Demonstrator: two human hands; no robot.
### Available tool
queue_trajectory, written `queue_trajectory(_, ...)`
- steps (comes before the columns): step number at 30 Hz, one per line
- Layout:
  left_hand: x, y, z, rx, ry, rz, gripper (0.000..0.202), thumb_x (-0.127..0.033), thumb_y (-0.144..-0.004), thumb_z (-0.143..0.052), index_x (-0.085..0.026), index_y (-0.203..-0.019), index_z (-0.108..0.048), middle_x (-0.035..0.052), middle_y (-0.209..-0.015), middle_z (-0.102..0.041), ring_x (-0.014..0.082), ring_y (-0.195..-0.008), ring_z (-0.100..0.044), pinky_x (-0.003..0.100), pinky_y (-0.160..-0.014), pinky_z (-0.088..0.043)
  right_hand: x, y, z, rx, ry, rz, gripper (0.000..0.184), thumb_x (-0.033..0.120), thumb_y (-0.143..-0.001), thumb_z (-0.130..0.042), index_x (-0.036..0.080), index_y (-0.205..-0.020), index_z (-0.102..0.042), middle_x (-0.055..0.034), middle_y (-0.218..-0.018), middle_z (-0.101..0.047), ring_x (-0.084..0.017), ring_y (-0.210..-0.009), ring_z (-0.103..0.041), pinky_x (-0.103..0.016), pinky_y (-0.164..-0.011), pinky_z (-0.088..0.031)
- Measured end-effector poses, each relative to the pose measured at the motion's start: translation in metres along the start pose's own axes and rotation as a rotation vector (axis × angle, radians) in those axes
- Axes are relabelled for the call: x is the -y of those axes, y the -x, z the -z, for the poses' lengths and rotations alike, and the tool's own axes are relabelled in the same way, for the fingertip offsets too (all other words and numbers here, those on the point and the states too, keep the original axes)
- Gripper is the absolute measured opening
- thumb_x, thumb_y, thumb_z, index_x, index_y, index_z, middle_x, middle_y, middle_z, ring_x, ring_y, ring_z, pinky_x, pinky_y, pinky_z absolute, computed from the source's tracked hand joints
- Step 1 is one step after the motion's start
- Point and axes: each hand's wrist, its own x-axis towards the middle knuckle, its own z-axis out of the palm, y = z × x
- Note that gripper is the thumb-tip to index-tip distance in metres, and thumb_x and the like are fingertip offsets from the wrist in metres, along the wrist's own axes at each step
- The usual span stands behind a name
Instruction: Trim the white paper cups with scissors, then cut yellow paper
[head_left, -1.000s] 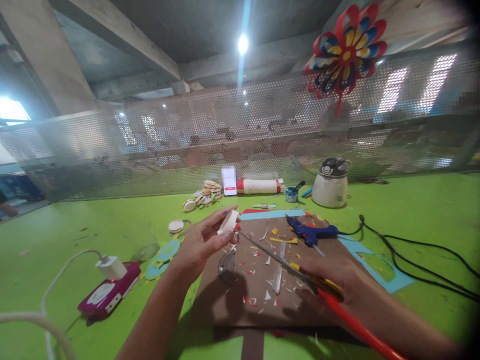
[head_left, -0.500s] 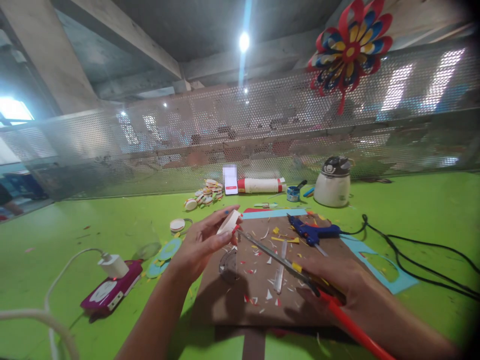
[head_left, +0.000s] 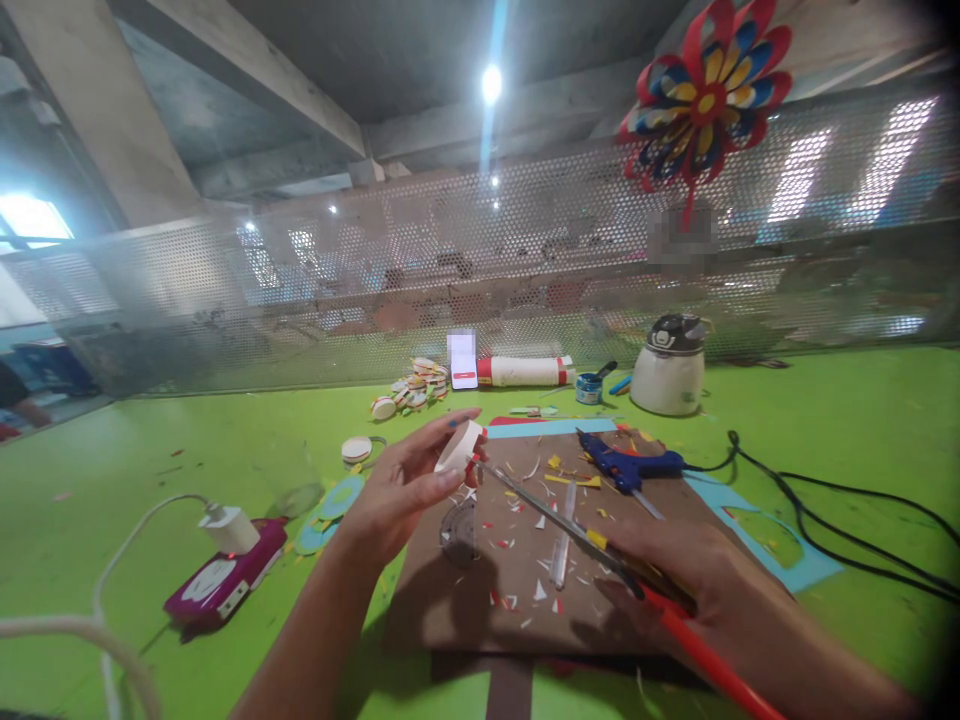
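Note:
A white paper ring [head_left: 459, 452] with red bits at its edge is pinched between the thumb and fingers of my left hand [head_left: 405, 490], above the brown board. My right hand [head_left: 675, 575] grips long-bladed scissors [head_left: 551, 515] with red handles. Their tip points up to the left and meets or nearly meets the ring's red edge; I cannot tell whether the blades are on the paper. A yellow scrap sits on the blade. Below lies the brown board [head_left: 517, 625], strewn with white, red and yellow paper scraps, beside a clear stick [head_left: 563, 535].
A blue glue gun [head_left: 630, 465] lies at the board's right, its black cord running right. Light-blue paper [head_left: 806, 565] is beside it. A purple power strip [head_left: 225, 585] with a charger is at left. Behind stand finished rings [head_left: 416, 388], a phone [head_left: 463, 368], a jar [head_left: 589, 389] and a white pot [head_left: 667, 375].
The white ring has turned slightly in my left hand, showing more of its opening. Both hands stay nearly in place, and the whole view has shifted a little.

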Motion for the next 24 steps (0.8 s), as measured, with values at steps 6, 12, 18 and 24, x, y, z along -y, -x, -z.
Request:
queue_trajectory(6, -0.0001, -0.0003, 0.0006, 0.004, 0.006, 0.001, 0.052, -0.027, -0.072, -0.068, -0.020, -0.122, -0.060, 0.0103, -0.103, -0.064, 0.0211, -0.090, -0.059, 0.032, -0.078, -0.045, 0.0005, 0.0018, -0.0013, -0.012, 0.040, 0.001, 0.038, 0.026, -0.084, -0.058, 0.032, -0.122, -0.062, -0.0018, -0.104, -0.073, -0.021, -0.084, -0.067, -0.029, -0.072, -0.055)
queue_trajectory(12, 0.0009, -0.0002, 0.0003, -0.007, 0.016, -0.001, 0.050, -0.027, -0.071, -0.068, -0.021, -0.120, -0.062, 0.0097, -0.102, -0.064, 0.0222, -0.092, -0.058, 0.032, -0.076, -0.046, -0.0041, 0.0030, -0.0017, -0.009, 0.062, 0.008, 0.041, 0.027, -0.086, -0.056, 0.034, -0.127, -0.056, -0.0013, -0.114, -0.069, -0.023, -0.092, -0.066, -0.033, -0.079, -0.054)
queue_trajectory(18, 0.0007, -0.0001, 0.0007, 0.005, 0.003, 0.006, 0.050, -0.026, -0.072, -0.068, -0.020, -0.122, -0.060, 0.0103, -0.103, -0.065, 0.0217, -0.091, -0.059, 0.032, -0.078, -0.045, -0.0034, 0.0013, -0.0018, 0.004, 0.050, 0.009, 0.040, 0.028, -0.086, -0.057, 0.031, -0.126, -0.058, -0.0026, -0.117, -0.068, -0.025, -0.100, -0.064, -0.034, -0.083, -0.053)
queue_trajectory(24, -0.0003, 0.0002, -0.0011, -0.006, 0.005, 0.005, 0.051, -0.027, -0.072, -0.068, -0.020, -0.122, -0.060, 0.0109, -0.103, -0.065, 0.0221, -0.090, -0.059, 0.033, -0.077, -0.045, 0.0021, 0.0021, -0.0012, 0.015, 0.034, -0.033, 0.033, 0.031, -0.084, -0.061, 0.029, -0.117, -0.064, -0.0022, -0.108, -0.072, -0.020, -0.085, -0.067, -0.028, -0.072, -0.054)
